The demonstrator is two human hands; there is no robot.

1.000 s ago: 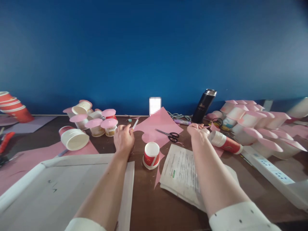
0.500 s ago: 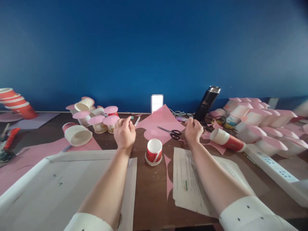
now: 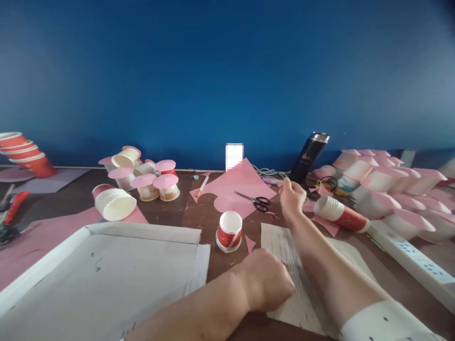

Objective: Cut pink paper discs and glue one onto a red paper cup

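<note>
My left hand (image 3: 272, 279) is closed in a fist, low over the left part of the printed sheets (image 3: 284, 246); what its curled fingers hold, if anything, is hidden. My right hand (image 3: 292, 196) is closed too, raised between the scissors and the black bottle (image 3: 308, 158), and I cannot make out anything in it. A red and white paper cup (image 3: 229, 231) stands upside down in front of the pink paper (image 3: 236, 182). Black-handled scissors (image 3: 256, 201) lie across that paper. Near my left hand is a small pink scrap (image 3: 250, 243).
A white shallow box (image 3: 142, 279) takes up the left front. Pink-topped cups (image 3: 145, 185) stand behind it, with red stacked cups (image 3: 26, 154) farther left. On the right are a fallen cup stack (image 3: 341, 214), many pink-topped cups (image 3: 387, 184) and a power strip (image 3: 415, 255).
My left hand has swung from the back, beside the pink paper, down and right to the printed sheets, uncovering a pencil-like stick. My right hand has shifted slightly right and down.
</note>
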